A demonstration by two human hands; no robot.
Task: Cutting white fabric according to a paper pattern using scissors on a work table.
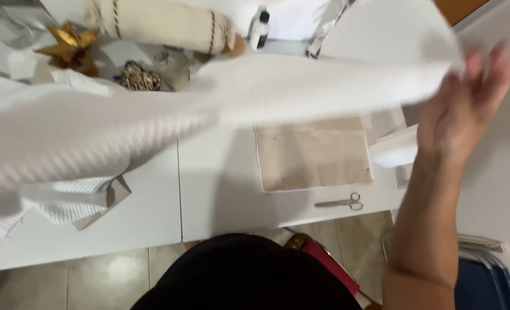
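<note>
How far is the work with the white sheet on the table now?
Done: a beige cloth piece lies flat on the white table, with scissors beside it. In hand: the right hand lifts a large white textured sheet above the table. Left: the sheet is not laid flat yet. The left hand is out of view.

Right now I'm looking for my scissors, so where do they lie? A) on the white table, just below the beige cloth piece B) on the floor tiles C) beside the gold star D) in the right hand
A: the scissors lie flat on the white table, just below the beige cloth piece.
</note>
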